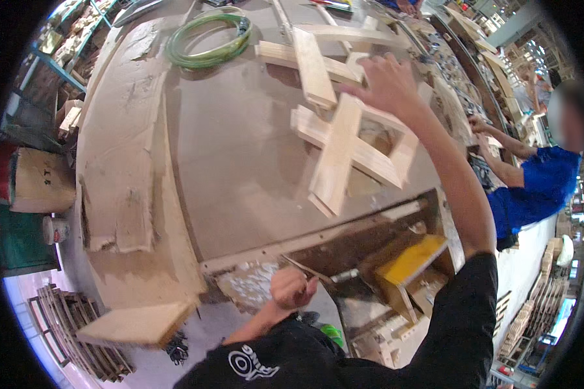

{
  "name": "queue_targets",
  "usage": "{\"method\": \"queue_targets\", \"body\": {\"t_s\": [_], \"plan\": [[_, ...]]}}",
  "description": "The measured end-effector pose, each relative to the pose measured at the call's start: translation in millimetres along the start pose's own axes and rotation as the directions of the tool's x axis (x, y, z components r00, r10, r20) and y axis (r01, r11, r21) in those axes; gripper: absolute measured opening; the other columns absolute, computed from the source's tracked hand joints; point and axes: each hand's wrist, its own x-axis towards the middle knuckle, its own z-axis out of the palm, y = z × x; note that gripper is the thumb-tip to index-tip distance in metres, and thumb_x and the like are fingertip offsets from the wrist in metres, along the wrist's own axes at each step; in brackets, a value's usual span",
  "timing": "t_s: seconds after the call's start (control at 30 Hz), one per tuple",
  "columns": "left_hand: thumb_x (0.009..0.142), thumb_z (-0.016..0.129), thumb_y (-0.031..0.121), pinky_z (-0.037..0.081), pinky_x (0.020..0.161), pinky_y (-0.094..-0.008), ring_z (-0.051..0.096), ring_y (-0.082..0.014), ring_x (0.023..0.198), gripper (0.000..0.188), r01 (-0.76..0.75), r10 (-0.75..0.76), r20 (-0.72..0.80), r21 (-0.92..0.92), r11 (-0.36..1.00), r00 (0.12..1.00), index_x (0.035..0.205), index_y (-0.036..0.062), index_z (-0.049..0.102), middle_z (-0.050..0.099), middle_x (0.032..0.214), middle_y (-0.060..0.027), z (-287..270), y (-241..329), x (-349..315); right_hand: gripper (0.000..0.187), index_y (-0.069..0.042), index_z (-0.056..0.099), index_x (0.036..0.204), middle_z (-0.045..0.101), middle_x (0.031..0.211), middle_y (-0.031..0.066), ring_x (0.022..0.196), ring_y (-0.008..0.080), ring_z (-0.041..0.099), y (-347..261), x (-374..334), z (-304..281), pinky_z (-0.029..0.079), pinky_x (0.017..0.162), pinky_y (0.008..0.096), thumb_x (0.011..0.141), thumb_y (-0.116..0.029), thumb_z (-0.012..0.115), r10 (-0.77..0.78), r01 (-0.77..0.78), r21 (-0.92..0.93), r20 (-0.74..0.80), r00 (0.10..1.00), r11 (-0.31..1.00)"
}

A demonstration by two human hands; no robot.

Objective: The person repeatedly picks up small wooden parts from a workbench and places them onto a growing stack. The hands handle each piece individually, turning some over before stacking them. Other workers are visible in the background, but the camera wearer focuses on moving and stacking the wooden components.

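Observation:
My right hand [390, 84] reaches far over the workbench [240, 149], fingers spread and nothing visible in them. Just beneath and beside it lie two pale wooden frames of crossed slats: a nearer X-shaped frame [336, 152] and a farther frame [311, 65]. Whether the hand touches the wood I cannot tell. My left hand [292, 288] is curled closed close to my body, at the bench's near edge. A thin brown strip [308, 269] shows just past its fingers; whether the hand grips it or anything else is hidden.
A coiled green hose [207, 59] lies at the back of the bench. Cardboard [120, 162] covers the left side, with a loose board [139, 324] at its near end. Below the front edge sits an open compartment with a yellow piece [412, 259]. A co-worker in blue [542, 185] stands right.

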Motion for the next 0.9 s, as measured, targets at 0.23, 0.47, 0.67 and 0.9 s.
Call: {"method": "queue_targets", "body": {"t_s": [0.23, 0.47, 0.67, 0.9], "plan": [[0.081, 0.069, 0.001, 0.041, 0.044, -0.0306, 0.055, -0.0221, 0.046, 0.036, 0.183, -0.175, -0.117, 0.069, 0.981, 0.978, 0.054, 0.007, 0.045, 0.052, 0.053, -0.0071, -44.8, -26.4, 11.9, 0.076, -0.006, 0.071, 0.105, 0.066, 0.117, 0.0143, 0.113, 0.0362, 0.058, -69.3, 145.7, 99.7, 0.041, 0.089, 0.06, 0.065, -0.071, 0.065, 0.415, -0.51, 0.264, 0.343, 0.843, 0.818], [0.087, 0.066, 0.009, 0.05, 0.055, -0.033, 0.061, -0.0223, 0.058, 0.019, 0.128, -0.11, -0.187, 0.086, 0.988, 0.976, 0.071, 0.0043, 0.055, 0.061, 0.065, -0.0079, -60.5, -48.5, 1.9, 0.068, 0.002, 0.071, 0.078, 0.067, 0.076, 0.0192, 0.075, 0.0313, 0.067, -13.2, 73.6, 1.6, 0.052, 0.068, 0.0418, 0.066, -0.065, 0.068, 0.265, -0.364, 0.484, 0.263, 0.928, 0.796], [0.09, 0.065, 0.034, 0.045, 0.092, -0.0471, 0.056, -0.0293, 0.098, 0.041, 0.095, -0.036, -0.393, 0.133, 0.987, 0.919, 0.11, 0.0008, 0.052, 0.056, 0.104, -0.0165, -66.3, -25.8, 62.3, 0.059, 0.002, 0.061, 0.088, 0.061, 0.083, 0.0173, 0.088, 0.032, 0.061, 13.4, -149.8, -122.7, 0.041, 0.085, 0.0478, 0.066, -0.052, 0.072, -0.075, 0.076, 0.029, -0.025, 0.997, 0.997], [0.078, 0.071, 0.059, 0.027, 0.109, -0.0591, 0.041, -0.0399, 0.132, 0.069, -0.554, 0.44, 0.349, 0.387, 0.737, 0.828, 0.125, 0.0101, 0.055, 0.051, 0.137, -0.0165, -35.8, 157.5, 94.5, 0.028, 0.001, 0.062, 0.096, 0.067, 0.1, 0.0168, 0.1, 0.0365, 0.066, -19.7, -453.1, -239.9, 0.05, 0.096, 0.0522, 0.078, -0.02, 0.061, -0.275, 0.22, -0.574, -0.01, 0.961, 0.789]]}}
